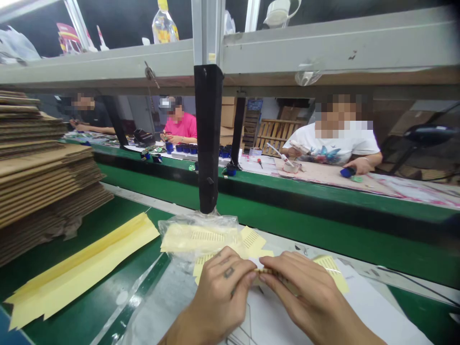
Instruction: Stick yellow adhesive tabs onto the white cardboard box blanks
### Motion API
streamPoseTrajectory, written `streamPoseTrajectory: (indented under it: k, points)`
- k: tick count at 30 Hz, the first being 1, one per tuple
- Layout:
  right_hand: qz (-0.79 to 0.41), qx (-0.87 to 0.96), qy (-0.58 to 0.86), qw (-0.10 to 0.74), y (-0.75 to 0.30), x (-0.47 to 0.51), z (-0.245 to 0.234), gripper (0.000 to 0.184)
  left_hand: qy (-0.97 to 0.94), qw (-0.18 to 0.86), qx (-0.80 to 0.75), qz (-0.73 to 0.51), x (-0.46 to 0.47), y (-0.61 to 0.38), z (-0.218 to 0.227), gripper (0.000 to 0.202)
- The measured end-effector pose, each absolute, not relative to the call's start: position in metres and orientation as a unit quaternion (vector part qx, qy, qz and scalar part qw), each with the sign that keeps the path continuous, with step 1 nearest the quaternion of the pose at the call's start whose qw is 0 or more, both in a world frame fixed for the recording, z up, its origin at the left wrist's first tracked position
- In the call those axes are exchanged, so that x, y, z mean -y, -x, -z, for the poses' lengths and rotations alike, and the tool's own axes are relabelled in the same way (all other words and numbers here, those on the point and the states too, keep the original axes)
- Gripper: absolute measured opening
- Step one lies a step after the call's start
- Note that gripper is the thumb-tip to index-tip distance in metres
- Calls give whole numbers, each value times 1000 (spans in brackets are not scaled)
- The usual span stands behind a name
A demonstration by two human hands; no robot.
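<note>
Between the fingertips of both hands is a thin, pale-yellow ridged strip [264, 271]; most of it is hidden by the fingers. My left hand [223, 285] pinches its left end between thumb and forefinger. On the other end, the thumb and fingers of my right hand [304, 287] are closed. Just beyond lie yellow slotted paper pieces [252, 239], and another slotted piece [331, 269] rests right of my right hand. A clear plastic bag [199, 227] with similar yellow pieces lies past my left hand. White paper [381, 306] is spread beneath the hands.
Long folded yellow paper [86, 268] lies on the green table [143, 268], beside stacked flat cardboard [46, 182] at the left. A black-wrapped post [207, 139] rises ahead under a shelf [341, 48]. Across the green divider, several people work, one holding a dark blue part [347, 172].
</note>
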State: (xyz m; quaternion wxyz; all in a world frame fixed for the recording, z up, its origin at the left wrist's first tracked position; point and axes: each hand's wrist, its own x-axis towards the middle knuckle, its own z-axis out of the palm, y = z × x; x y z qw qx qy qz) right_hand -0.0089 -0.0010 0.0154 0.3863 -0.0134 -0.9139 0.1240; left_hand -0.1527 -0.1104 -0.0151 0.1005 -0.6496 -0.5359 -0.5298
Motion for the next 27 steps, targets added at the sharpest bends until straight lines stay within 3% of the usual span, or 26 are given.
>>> streamPoseTrajectory:
  k: [4,9,17,21,27]
  points:
    - [-144,926,6,348,11,4,-17,17,643,102,543,531,110,151,18,19]
    - [-76,925,-8,372,10,5,-10,23,633,148,553,521,114,149,17,19]
    - [80,923,-89,367,11,7,-12,31,574,41,610,544,116,152,15,19]
    - [26,920,-66,386,14,7,-11,23,570,12,621,538,117,152,15,19]
    - [-80,930,-11,360,13,5,-13,21,610,49,586,531,115,151,18,17]
